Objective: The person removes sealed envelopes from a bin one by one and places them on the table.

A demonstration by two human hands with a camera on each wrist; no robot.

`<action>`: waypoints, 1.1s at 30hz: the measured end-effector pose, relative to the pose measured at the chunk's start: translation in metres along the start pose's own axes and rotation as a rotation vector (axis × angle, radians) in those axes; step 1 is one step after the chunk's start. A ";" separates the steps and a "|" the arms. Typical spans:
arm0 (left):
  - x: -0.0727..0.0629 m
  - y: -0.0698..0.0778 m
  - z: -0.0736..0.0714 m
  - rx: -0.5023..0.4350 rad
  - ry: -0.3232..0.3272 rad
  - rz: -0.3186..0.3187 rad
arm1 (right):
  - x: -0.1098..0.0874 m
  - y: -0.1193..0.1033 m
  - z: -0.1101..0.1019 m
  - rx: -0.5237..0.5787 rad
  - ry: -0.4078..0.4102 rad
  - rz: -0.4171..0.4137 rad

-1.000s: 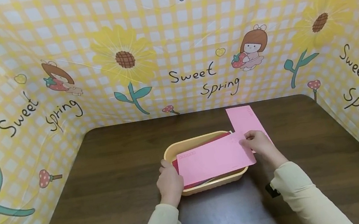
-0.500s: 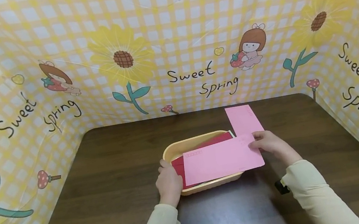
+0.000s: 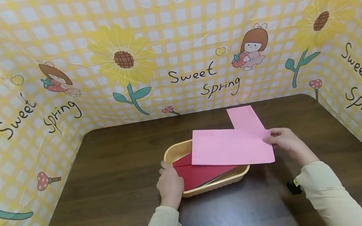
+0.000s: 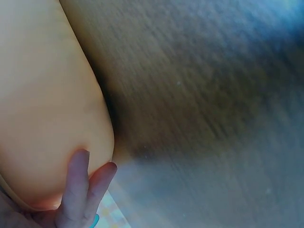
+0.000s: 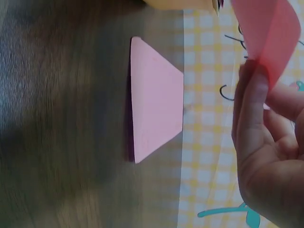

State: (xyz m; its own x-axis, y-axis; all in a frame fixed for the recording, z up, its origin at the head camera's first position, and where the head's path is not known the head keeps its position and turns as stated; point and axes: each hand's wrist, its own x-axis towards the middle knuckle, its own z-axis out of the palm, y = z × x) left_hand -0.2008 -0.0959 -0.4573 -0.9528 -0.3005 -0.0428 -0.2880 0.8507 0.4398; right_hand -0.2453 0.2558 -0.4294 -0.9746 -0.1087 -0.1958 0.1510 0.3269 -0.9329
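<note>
From where I stand, the right hand point(image 3: 286, 141) is drawing a pink envelope point(image 3: 229, 147) up and away from the basket point(image 3: 175, 152), pinching it by its right end between thumb and fingers. A second ago the envelope lies across the basket nearly to the near side; now it has shifted rightward and toward the cloth point(image 3: 137, 13), and its slant has turned the other way. That uncovers much more of the red envelope point(image 3: 199, 175) in the basket, with a pale edge showing under its near side; what that edge belongs to I can't make out. To my eye this means the pink one is coming free of the others, though the parting looks unfinished: its left part is still above the basket, while its right end reaches past the basket's right side. The left hand point(image 3: 171, 183) hasn't shifted; it holds the basket's left end, and the left wrist view shows two fingers point(image 4: 78, 187) against the outer wall, which I take to be keeping the basket steady. A second envelope point(image 5: 156, 99), also pink, lies on the table point(image 3: 107, 188) beyond the basket's right end. From the head the two pinks overlap, yet the right wrist view shows the held one raised and apart from it.
</note>
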 end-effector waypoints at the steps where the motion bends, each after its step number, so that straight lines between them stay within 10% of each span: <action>1: 0.000 0.000 0.000 -0.002 0.002 0.003 | -0.001 0.000 -0.002 0.007 0.025 0.012; 5: 0.000 -0.001 0.000 -0.012 0.007 0.013 | -0.006 -0.002 -0.010 0.050 0.158 0.078; 21: 0.000 -0.001 0.002 -0.015 0.014 0.018 | -0.032 0.035 -0.040 0.839 0.827 0.257; 33: 0.000 -0.002 0.001 -0.006 0.009 0.018 | -0.023 0.045 -0.040 0.802 0.816 0.401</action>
State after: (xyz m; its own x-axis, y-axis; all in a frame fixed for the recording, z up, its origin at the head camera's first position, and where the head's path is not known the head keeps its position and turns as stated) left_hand -0.2001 -0.0969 -0.4593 -0.9571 -0.2886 -0.0270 -0.2699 0.8534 0.4458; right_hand -0.2227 0.3103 -0.4544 -0.6093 0.5848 -0.5355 0.2440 -0.5043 -0.8283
